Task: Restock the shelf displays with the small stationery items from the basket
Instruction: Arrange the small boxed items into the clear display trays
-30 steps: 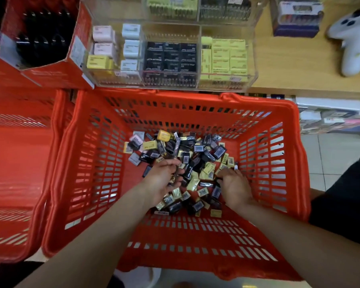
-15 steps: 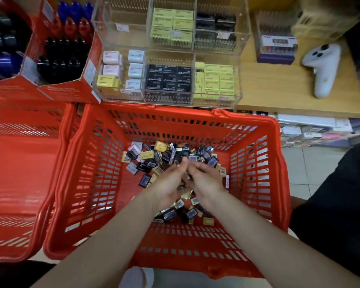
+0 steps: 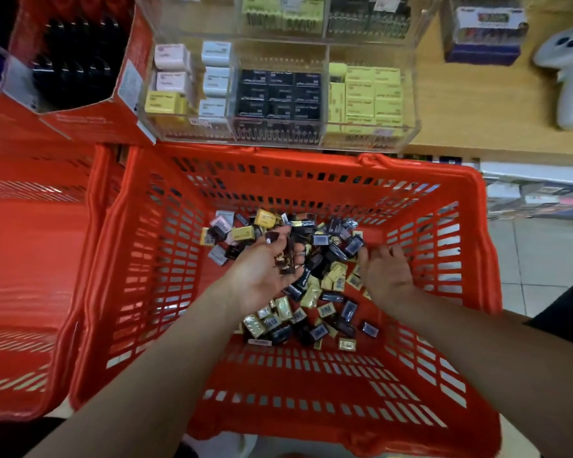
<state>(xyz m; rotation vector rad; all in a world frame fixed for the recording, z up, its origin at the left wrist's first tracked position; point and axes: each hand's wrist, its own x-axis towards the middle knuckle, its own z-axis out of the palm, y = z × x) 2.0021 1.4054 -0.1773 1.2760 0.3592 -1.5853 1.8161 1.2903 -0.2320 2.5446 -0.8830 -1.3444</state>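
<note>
A red plastic basket [image 3: 311, 153] stands below the shelf and holds a loose pile of small stationery packets [image 3: 328, 292], black, yellow and a few pale. My left hand [image 3: 262, 276] is palm up over the pile's left side and cups a few dark packets [image 3: 286, 259] in its curled fingers. My right hand [image 3: 389, 272] is lower at the pile's right edge, back up, its fingers spread and touching the packets. Above the basket a clear acrylic display [image 3: 407, 94] has compartments of pastel boxes [image 3: 192, 77], black boxes [image 3: 278, 94] and yellow boxes [image 3: 368, 94].
A second red basket [image 3: 30, 259] sits against the left side. A red cardboard display of dark pens [image 3: 80, 54] is at the upper left. On the wooden shelf [image 3: 477, 110] lie a purple box [image 3: 483, 34] and a white controller [image 3: 569, 77]. Tiled floor shows at the right.
My hands, joined over the pile's middle half a second ago, have parted. The left turned palm up with dark packets; the right dropped to the pile's right edge.
</note>
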